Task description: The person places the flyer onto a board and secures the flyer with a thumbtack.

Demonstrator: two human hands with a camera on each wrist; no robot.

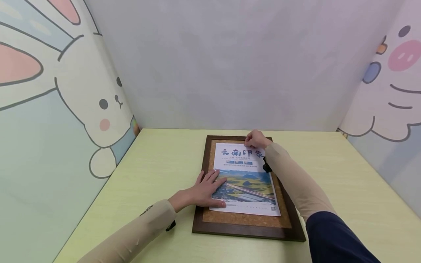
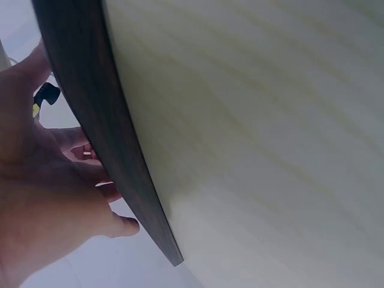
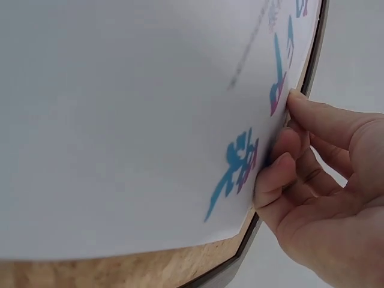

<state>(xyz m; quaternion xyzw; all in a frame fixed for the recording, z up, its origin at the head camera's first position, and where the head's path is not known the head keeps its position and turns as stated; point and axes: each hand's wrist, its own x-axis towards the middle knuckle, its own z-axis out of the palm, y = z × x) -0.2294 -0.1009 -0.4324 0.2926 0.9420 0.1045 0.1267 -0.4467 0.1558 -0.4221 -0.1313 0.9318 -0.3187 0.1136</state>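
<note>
A printed poster, with large blue characters above a landscape picture, lies on the cork of a dark wood-framed board. My left hand rests spread on the poster's lower left, fingers extended over the picture. The left wrist view shows this hand beyond the dark frame side. At the poster's top edge is my right hand. Seen from the right wrist, its fingers are curled against the paper's edge, thumb beside them; I cannot tell what is between the fingertips.
The board lies on a pale yellow-green table. A grey-white wall stands behind it. Side panels carry cartoon figures, a rabbit on the left and a pink-cheeked one on the right.
</note>
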